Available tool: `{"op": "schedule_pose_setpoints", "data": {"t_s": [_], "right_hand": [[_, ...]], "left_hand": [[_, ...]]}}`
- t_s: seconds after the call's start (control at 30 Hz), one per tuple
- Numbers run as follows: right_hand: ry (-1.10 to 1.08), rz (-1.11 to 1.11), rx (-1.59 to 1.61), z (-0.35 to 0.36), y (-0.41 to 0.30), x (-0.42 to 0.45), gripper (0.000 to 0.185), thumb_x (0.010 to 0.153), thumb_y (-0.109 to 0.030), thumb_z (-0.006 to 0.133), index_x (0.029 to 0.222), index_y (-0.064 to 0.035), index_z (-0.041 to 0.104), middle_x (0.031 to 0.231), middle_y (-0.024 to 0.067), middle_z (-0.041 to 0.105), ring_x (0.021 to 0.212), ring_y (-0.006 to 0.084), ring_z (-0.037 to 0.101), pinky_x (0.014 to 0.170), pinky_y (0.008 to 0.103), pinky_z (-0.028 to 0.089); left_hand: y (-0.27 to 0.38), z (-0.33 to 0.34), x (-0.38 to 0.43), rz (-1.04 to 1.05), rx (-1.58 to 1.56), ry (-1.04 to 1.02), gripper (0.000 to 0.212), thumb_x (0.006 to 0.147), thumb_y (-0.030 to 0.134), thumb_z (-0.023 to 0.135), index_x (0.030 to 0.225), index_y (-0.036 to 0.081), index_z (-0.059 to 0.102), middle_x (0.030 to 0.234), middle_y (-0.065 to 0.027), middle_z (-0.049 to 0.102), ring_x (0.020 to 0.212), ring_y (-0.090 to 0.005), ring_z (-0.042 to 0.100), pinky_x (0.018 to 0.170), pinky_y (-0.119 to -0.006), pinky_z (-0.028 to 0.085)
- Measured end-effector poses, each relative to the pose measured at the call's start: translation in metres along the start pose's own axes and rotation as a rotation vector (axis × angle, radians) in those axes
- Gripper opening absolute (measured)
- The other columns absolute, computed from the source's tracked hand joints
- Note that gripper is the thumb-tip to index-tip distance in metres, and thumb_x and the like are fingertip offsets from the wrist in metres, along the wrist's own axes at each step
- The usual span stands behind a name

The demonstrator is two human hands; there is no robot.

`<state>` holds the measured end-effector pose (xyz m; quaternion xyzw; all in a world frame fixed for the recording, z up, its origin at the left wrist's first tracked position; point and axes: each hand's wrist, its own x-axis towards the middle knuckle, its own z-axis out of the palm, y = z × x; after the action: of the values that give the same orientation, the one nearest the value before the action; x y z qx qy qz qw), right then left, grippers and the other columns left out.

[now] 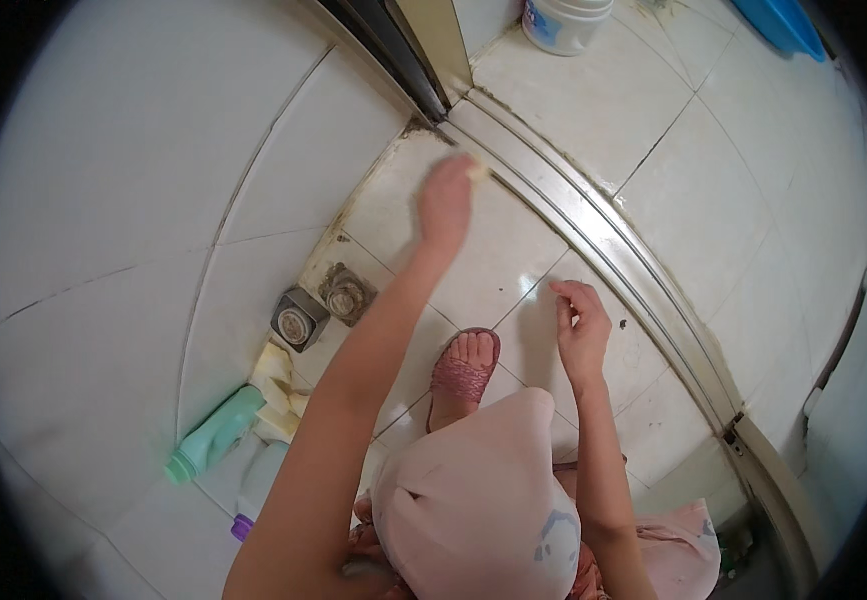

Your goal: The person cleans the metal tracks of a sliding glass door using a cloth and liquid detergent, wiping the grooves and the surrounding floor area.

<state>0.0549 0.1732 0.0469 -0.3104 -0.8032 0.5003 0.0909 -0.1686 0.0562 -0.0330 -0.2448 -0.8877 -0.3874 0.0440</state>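
My left hand (448,199), slightly blurred, reaches toward the far corner of the shower floor. In its fingers is a small pale-yellow piece (478,171), perhaps cloth or sponge, mostly hidden by the hand. It is beside the inner edge of the curved metal door track (576,217). My right hand (582,322) hovers above the white floor tiles (508,262), its fingers loosely bent and nothing seen in them. Between my arms, a foot in a pink woven slipper (463,367) rests on the floor.
Against the left wall are a floor drain (345,298), a square dark drain cover (297,322), crumpled yellow cloths (276,379), a green bottle (216,433) and a purple-capped bottle (261,476). Outside the track stand a white bucket (565,30) and a blue basin (782,26). A door frame (422,60) rises beyond my left hand.
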Motion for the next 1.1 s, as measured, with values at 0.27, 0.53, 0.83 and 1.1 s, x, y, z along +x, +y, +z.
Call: {"op": "schedule_pose_setpoints", "data": {"t_s": [0.27, 0.53, 0.83, 1.1], "right_hand": [[0.197, -0.008, -0.004, -0.04, -0.009, 0.022, 0.024, 0.087, 0.006, 0.056, 0.105, -0.0051, 0.069, 0.105, 0.009, 0.066, 0.086, 0.0189, 0.062, 0.07, 0.0276, 0.05], [0.29, 0.085, 0.14, -0.054, 0.008, 0.015, 0.021, 0.091, 0.004, 0.054, 0.103, -0.0031, 0.069, 0.097, 0.0059, 0.065, 0.08, 0.0131, 0.061, 0.069, 0.0252, 0.05], [0.195, 0.095, 0.213, -0.025, 0.004, 0.018, 0.021, 0.09, 0.006, 0.053, 0.102, -0.0021, 0.069, 0.092, 0.0071, 0.065, 0.076, 0.0143, 0.062, 0.069, 0.0246, 0.05], [0.143, 0.117, 0.319, -0.011, -0.005, 0.018, 0.021, 0.09, 0.005, 0.052, 0.101, -0.0012, 0.069, 0.091, 0.0073, 0.066, 0.074, 0.0145, 0.063, 0.068, 0.0253, 0.05]], "left_hand": [[0.125, 0.05, -0.127, 0.303, -0.265, -0.666, 0.026, 0.082, 0.0, 0.056, 0.105, 0.003, 0.066, 0.114, -0.0117, 0.066, 0.112, -0.0297, 0.06, 0.098, -0.039, 0.047], [0.054, -0.001, 0.019, 0.468, -0.12, -0.087, 0.029, 0.081, -0.004, 0.054, 0.107, 0.003, 0.066, 0.116, -0.0137, 0.066, 0.11, -0.0319, 0.061, 0.101, -0.04, 0.046], [0.035, 0.021, 0.053, -0.048, 0.069, -0.156, 0.032, 0.084, -0.008, 0.051, 0.11, 0.006, 0.063, 0.12, -0.0124, 0.064, 0.109, -0.0309, 0.061, 0.09, -0.038, 0.051], [0.004, 0.029, 0.092, 0.208, 0.08, 0.034, 0.029, 0.082, -0.007, 0.052, 0.106, 0.006, 0.063, 0.119, -0.0105, 0.064, 0.112, -0.0318, 0.057, 0.095, -0.04, 0.047]]}}
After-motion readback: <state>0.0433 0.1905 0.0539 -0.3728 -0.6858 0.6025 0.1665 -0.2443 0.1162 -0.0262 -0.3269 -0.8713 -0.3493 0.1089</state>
